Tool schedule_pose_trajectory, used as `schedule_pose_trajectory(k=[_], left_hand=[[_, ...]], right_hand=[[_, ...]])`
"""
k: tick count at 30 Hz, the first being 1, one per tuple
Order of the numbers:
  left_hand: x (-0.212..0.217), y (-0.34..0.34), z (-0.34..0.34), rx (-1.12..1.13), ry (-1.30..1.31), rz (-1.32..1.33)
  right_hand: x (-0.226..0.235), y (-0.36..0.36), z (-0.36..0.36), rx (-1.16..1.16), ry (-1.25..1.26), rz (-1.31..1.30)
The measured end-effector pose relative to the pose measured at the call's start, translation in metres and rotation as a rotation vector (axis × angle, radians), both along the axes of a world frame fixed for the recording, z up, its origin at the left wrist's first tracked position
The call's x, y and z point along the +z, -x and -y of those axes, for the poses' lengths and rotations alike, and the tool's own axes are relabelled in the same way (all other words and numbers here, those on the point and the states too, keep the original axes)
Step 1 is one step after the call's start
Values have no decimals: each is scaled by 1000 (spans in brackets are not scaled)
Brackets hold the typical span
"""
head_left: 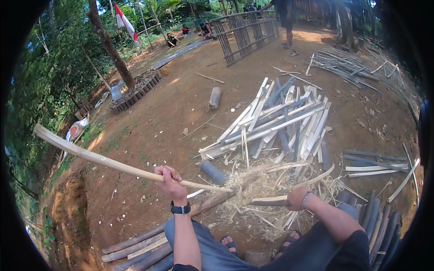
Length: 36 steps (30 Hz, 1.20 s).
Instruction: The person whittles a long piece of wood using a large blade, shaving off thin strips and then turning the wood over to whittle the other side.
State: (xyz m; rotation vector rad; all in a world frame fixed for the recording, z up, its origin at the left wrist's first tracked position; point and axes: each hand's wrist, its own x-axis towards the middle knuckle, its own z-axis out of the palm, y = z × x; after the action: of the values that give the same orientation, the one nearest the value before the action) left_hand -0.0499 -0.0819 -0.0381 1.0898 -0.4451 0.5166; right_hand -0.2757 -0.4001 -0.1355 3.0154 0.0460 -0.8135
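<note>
Soft, even daylight covers the bare brown earth ground (153, 144), with brighter sun patches at left and upper right. Whitish haze veils the standing person in dark clothes (284, 12). The dense green leafy foliage (58, 77) at left looks smeared. Fisheye bending grows toward the rim, where a black curved border closes off the corners

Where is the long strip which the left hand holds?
In the head view, the long strip slants from the left side down to the middle, through the left hand, its lower end near the brown log.
</note>
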Motion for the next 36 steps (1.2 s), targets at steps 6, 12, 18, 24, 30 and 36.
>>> schedule_pose_trajectory(k=[6,12,18,24,30,36], left_hand=[[12,-28,35,-145,-58,103],[7,-50,39,-114,-26,117],[7,-59,36,-148,-14,63],[10,-67,19,-147,-37,62],[0,-69,14,-182,-58,-48],[-4,-62,0,-111,-46,-12]], right_hand=[[6,2,2,-103,30,172],[26,3,9,-304,50,848],[61,31,50,-526,295,940],[51,29,13,-656,88,912],[-43,8,-47,-898,-410,702],[-116,-46,-163,-1082,-1286,343]])
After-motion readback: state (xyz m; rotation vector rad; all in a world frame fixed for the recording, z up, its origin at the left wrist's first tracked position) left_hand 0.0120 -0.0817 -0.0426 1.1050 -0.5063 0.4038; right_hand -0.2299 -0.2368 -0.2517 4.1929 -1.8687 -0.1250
